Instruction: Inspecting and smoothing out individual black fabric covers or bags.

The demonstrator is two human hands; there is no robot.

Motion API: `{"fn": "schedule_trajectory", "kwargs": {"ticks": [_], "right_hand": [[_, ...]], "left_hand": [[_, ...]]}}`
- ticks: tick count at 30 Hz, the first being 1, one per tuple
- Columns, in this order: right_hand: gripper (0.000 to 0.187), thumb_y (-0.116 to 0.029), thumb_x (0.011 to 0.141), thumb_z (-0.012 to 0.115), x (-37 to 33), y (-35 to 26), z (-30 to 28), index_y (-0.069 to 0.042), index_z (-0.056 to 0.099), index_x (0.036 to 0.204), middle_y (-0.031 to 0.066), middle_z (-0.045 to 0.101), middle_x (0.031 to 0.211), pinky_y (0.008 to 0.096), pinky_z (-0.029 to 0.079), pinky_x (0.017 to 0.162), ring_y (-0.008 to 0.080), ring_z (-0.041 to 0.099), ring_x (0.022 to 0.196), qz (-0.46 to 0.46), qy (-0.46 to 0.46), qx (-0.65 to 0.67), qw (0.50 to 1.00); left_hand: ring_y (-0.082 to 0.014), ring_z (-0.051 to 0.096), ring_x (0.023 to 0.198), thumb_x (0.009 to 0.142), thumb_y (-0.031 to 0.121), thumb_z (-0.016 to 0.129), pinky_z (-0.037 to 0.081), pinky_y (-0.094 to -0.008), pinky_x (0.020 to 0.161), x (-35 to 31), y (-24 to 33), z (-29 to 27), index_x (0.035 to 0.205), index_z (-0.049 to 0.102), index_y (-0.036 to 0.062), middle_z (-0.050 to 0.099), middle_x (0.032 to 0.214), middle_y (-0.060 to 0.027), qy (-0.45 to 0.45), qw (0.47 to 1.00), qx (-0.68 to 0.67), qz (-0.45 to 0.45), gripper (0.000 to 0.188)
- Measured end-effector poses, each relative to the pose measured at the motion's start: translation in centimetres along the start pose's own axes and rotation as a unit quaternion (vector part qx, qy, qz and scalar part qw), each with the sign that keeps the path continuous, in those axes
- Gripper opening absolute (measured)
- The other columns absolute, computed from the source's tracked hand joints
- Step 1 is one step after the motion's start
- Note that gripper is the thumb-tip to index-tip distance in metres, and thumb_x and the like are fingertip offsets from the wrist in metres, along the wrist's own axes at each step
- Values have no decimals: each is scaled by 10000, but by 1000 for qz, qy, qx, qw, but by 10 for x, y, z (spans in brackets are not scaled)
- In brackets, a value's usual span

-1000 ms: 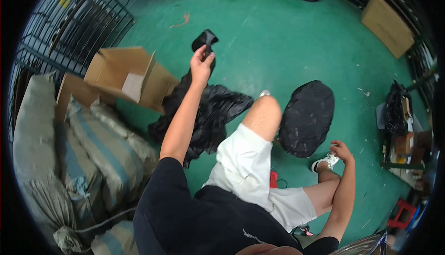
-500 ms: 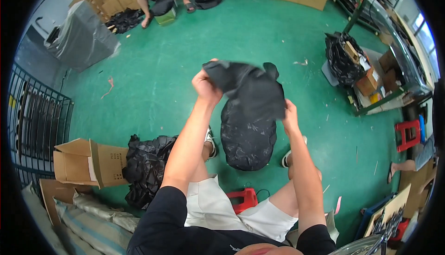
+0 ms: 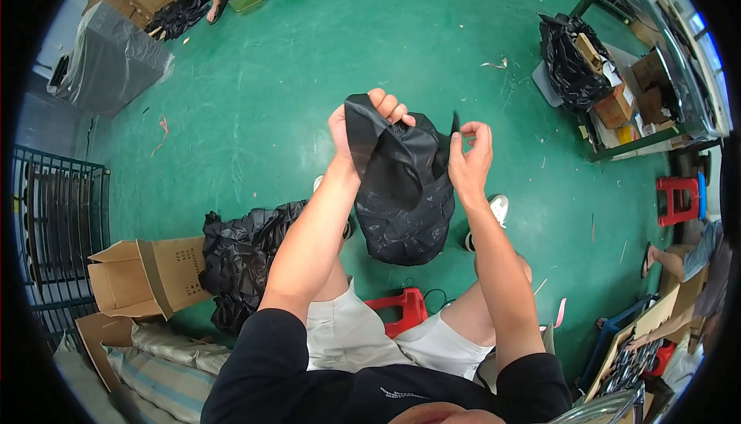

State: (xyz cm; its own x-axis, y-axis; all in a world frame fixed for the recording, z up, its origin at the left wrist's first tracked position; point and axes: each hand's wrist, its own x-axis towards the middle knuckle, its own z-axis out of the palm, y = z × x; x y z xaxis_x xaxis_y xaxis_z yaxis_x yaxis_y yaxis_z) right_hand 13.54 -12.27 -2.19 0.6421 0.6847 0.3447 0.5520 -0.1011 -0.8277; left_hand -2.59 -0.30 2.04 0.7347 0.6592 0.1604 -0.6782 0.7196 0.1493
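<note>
Head view: 2 hands pinching the mouth of a black plastic bag (image 3: 405, 192), raised above the red stool (image 3: 401, 312). Left hand (image 3: 359, 127) closed on one rim edge, right hand (image 3: 471, 158) fingertips nipping the other. Thin film likely to slip or tear if pulled apart too sharply.

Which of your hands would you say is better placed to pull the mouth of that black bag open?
Probably the right hand: it pinches only the thin edge of the black bag and looks free to pull away. The left hand grips a bunched fold at the top, so it suits anchoring.
</note>
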Motion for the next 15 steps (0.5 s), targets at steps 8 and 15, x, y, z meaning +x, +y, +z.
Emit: {"fn": "schedule_trajectory", "kwargs": {"ticks": [8, 15], "right_hand": [[490, -67, 646, 686, -35, -28, -9, 4, 546, 1110, 187, 516, 1167, 442, 419, 957, 396, 507, 1105, -247, -152, 31, 956], [515, -80, 728, 613, -39, -37, -8, 23, 518, 1224, 205, 495, 1251, 436, 444, 952, 407, 529, 1108, -189, -234, 69, 951]], "left_hand": [[-267, 543, 791, 847, 186, 410, 493, -457, 825, -9, -15, -11, 744, 482, 60, 504, 740, -81, 98, 989, 108, -28, 178], [-365, 648, 827, 838, 122, 381, 551, -474, 792, -7, 1, -79, 928, 612, -81, 654, 926, -228, 215, 971, 93, -47, 320]]}}
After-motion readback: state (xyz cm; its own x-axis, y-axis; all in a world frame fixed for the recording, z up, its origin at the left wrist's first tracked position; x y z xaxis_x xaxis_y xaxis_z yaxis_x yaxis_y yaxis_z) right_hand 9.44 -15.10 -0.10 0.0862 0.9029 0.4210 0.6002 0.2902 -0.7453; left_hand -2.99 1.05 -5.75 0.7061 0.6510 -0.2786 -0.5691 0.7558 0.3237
